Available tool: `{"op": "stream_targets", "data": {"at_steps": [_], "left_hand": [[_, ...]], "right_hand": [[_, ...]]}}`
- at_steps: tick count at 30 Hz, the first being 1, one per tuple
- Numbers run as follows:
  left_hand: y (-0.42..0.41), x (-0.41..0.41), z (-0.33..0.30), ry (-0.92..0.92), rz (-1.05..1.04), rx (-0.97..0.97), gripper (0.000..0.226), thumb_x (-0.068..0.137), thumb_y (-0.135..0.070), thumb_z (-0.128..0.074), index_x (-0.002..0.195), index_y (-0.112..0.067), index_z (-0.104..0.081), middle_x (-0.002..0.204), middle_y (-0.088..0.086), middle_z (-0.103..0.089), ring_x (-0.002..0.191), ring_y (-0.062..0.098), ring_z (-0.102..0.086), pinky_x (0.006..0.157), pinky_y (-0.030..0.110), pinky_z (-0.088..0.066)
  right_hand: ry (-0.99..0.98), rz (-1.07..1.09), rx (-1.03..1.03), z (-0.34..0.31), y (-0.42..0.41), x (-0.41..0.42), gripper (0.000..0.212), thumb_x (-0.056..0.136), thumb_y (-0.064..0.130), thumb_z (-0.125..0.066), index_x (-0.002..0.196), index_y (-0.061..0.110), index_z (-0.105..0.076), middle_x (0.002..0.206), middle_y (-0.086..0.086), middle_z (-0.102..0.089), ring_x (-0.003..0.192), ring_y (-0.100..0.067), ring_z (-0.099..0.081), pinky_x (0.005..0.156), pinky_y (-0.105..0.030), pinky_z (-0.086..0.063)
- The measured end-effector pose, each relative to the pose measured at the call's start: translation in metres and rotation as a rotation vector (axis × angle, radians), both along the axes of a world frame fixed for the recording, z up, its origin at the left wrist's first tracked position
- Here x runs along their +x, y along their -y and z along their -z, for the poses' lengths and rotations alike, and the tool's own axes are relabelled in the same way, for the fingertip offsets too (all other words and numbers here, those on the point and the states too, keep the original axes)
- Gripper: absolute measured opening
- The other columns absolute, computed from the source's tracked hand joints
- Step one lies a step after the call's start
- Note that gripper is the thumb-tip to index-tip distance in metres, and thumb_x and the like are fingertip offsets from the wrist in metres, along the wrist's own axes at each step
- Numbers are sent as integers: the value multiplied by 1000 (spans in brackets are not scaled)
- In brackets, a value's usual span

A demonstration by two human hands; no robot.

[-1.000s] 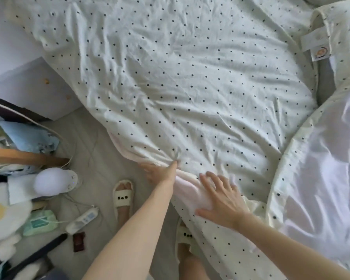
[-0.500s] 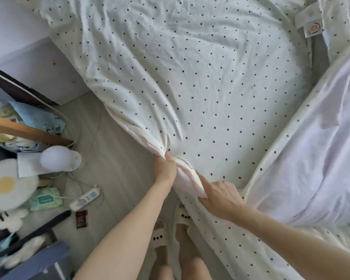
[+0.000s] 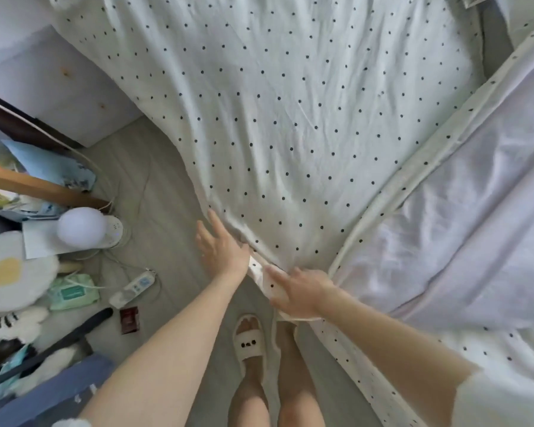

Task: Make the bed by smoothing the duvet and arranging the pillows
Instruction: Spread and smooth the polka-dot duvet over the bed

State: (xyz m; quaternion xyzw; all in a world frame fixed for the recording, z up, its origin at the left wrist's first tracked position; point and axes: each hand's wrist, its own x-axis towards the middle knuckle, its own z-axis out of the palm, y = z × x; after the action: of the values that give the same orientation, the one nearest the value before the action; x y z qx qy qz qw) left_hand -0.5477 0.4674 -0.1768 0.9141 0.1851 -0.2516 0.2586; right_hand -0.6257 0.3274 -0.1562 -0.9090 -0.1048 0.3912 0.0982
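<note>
The left hand (image 3: 221, 248) lay flat with fingers spread at the dotted duvet's (image 3: 290, 118) seven-o'clock edge, while the right hand (image 3: 296, 291) pinched that duvet's bunched corner at six o'clock.

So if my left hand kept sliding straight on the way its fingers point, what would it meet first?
Probably the hanging edge of the polka-dot sheet: the left hand lies open with its fingertips already at that edge, pointing up along the bedside. Depth is unclear, so it might just skim beside it.

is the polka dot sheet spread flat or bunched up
Mostly spread. The polka dot sheet lies open with light creases, gathered only at the corner by the right hand.
</note>
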Motion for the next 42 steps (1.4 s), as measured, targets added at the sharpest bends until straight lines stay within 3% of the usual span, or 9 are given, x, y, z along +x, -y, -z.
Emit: {"op": "stream_targets", "data": {"at_steps": [5, 11, 16, 18, 22, 26, 31, 35, 42], "left_hand": [[32, -29, -16, 347, 672, -103, 36, 93, -25, -47, 128, -16, -53, 141, 8, -41, 133, 25, -32, 106, 35, -30], [81, -69, -38, -105, 1017, -321, 87, 74, -72, -50, 145, -28, -24, 146, -2, -41, 130, 23, -40, 104, 43, -31], [76, -66, -47, -235, 1121, -343, 10, 85, -35, -59, 92, -28, -57, 96, -1, -63, 95, 25, -56, 78, 35, -44], [59, -69, -52, -260, 1168, -325, 17, 85, -25, -58, 70, -25, -51, 77, -4, -55, 82, 23, -53, 62, 30, -35], [48, -85, -61, -230, 1252, -187, 30, 82, -12, -53, 96, -35, -66, 93, -6, -63, 96, 22, -56, 76, 34, -45], [62, -89, -64, -335, 1221, -109, 30, 82, -11, -55, 104, -30, -63, 114, 1, -62, 108, 23, -56, 86, 36, -48], [101, -88, -90, -549, 729, -403, 43, 92, -21, -51, 135, -17, -45, 138, 5, -46, 122, 19, -47, 93, 28, -40], [180, -93, -105, -395, 346, -584, 51, 93, -38, -45, 140, -21, -34, 135, 1, -43, 109, 14, -47, 86, 31, -39], [305, -142, -88, -174, -11, -680, 104, 84, -42, -65, 148, -8, 10, 157, 7, -11, 143, 20, -19, 115, 30, -19]], "right_hand": [[423, -22, -124, -46, 93, 17, 52, 92, 55, -31, 136, 29, -41, 112, 1, -67, 115, -22, -55, 106, -43, -25], [278, 62, -464, -60, 158, -13, 53, 95, 50, -26, 57, 19, -46, 78, -5, -70, 85, -24, -64, 87, -34, -38], [348, 578, -377, -66, 129, -51, 61, 96, 46, -29, 45, 13, -37, 48, -1, -47, 52, -24, -53, 53, -28, -29], [296, 802, -273, -64, 92, -92, 59, 96, 40, -34, 43, 14, -29, 41, 2, -39, 44, -23, -48, 49, -26, -33], [151, 914, -144, -62, 38, -169, 41, 96, 28, -38, 58, 14, -34, 58, -5, -57, 68, -31, -62, 62, -34, -45], [248, 845, 7, -75, 66, -156, 36, 94, 23, -40, 58, 19, -37, 56, 4, -45, 55, -19, -47, 50, -30, -34], [755, 568, -196, -104, 131, -134, 30, 81, 20, -64, 109, 12, -62, 111, -12, -60, 106, -35, -56, 87, -49, -44], [304, 948, -287, -105, 214, -122, 89, 81, 55, -55, 148, 25, -4, 156, -7, -8, 144, -33, -4, 109, -60, -15], [271, 851, 229, -81, 297, -167, 46, 93, 32, -50, 136, 16, -43, 138, -8, -47, 130, -28, -39, 103, -38, -35]]}}
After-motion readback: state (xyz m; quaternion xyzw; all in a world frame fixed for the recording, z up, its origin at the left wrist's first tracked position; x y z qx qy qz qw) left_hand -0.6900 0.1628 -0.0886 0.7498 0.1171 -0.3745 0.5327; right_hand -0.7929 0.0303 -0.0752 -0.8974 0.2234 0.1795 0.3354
